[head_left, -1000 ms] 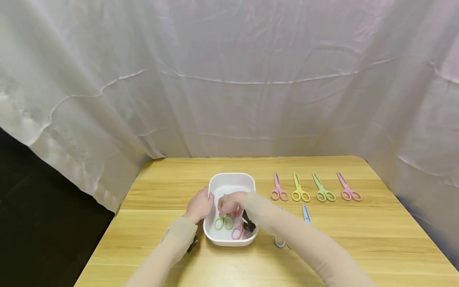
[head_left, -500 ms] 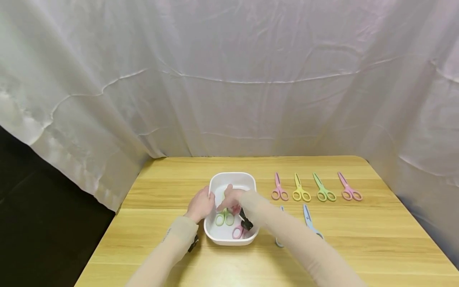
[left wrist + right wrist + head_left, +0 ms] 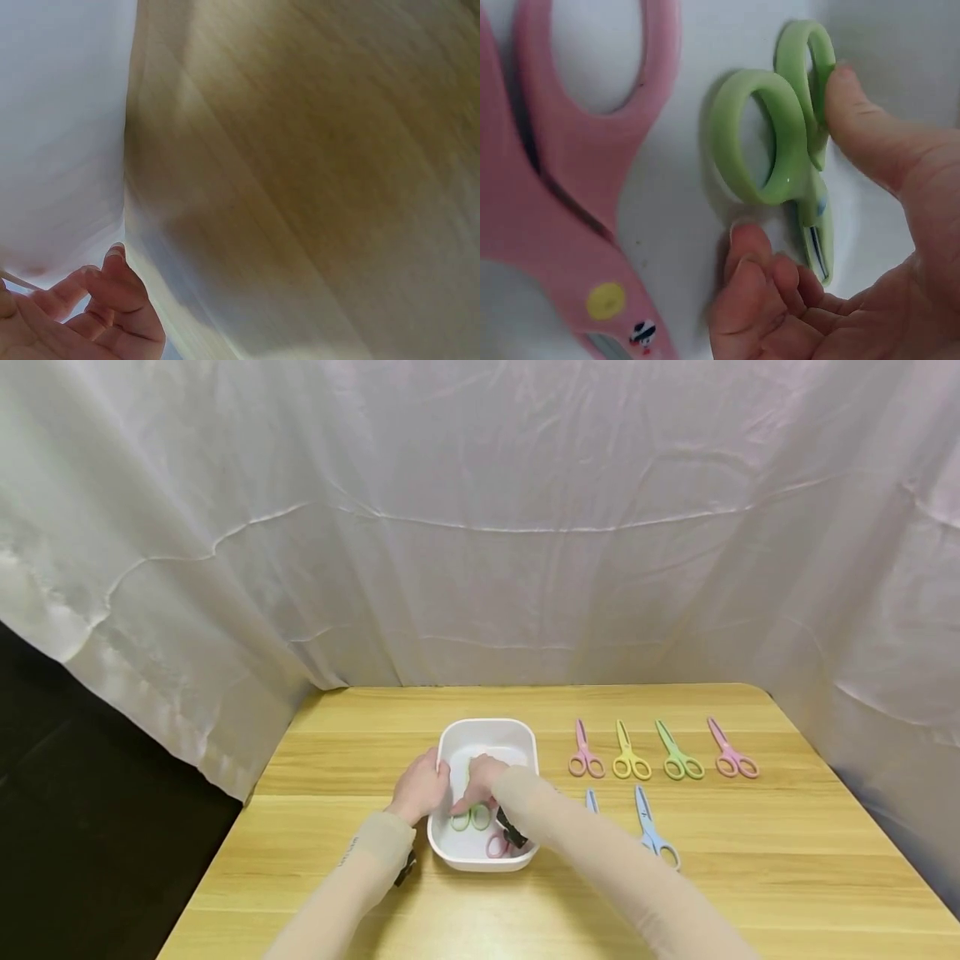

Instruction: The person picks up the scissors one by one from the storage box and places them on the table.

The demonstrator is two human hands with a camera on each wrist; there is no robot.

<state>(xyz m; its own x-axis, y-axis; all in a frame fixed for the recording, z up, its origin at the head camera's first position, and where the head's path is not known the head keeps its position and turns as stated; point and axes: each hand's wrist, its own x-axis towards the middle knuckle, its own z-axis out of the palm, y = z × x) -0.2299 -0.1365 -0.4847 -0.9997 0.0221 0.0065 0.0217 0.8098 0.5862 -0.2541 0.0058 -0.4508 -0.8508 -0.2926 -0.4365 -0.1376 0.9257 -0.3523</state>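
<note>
A white plastic box [image 3: 483, 865] stands on the wooden table. My left hand [image 3: 418, 787] grips its left rim; in the left wrist view its fingers [image 3: 124, 289] bend against the outer wall. My right hand [image 3: 483, 779] reaches inside the box. Seen from the right wrist, its thumb touches a handle loop of light green scissors [image 3: 789, 142], while the other fingers lie loosely bent beside the blades, apparently not pressing on them. Pink scissors [image 3: 585, 165] lie in the box next to the green ones, partly hidden by the right wrist in the head view.
Right of the box, pink scissors [image 3: 581, 743], yellow scissors [image 3: 624, 743], green scissors [image 3: 672, 752] and more pink scissors [image 3: 723, 747] form a row. Nearer, blue scissors [image 3: 647, 822] lie beside another blue blade [image 3: 592, 800], partly behind the right forearm. A pale curtain [image 3: 480, 568] hangs behind the table.
Inside the box, my right hand has spread its thumb and shifted to the green scissors. My left hand stays on the rim. The right forearm uncovers more of the blue scissors.
</note>
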